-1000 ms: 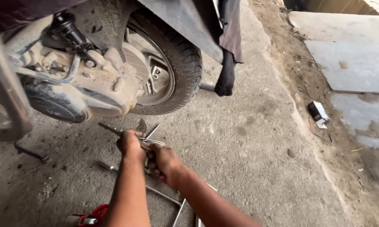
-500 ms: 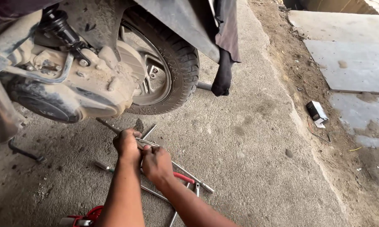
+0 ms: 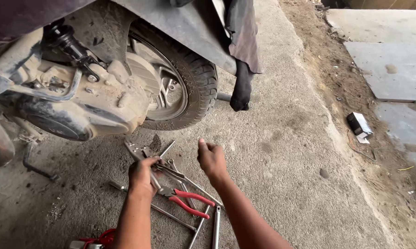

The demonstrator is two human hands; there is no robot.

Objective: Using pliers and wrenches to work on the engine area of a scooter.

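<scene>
Crouched on the concrete floor [image 3: 282, 152] beside the rear wheel [image 3: 180, 87] of a scooter, the person has the left hand [image 3: 142, 174] down in a loose heap of hand tools, its grip clamped on a long metal tool [image 3: 139, 154] whose far end points up toward the dusty engine casing [image 3: 83, 99]. The right hand [image 3: 211, 159] hovers just above the floor with fingers loosely curled and parted, holding nothing. To lift that tool cleanly, it looks wise to draw it out along its own length so it does not drag the neighbours with it, and to keep the free hand off the pile. Counted: one pair of red-handled pliers [image 3: 186, 201] lying just beside the left hand, at least three slim steel rods or wrenches [image 3: 216, 226] fanned toward the near edge of the floor, one small box [image 3: 358, 125] well apart near the dirt strip, and one dark cloth [image 3: 241, 87] hanging behind the tyre.
</scene>
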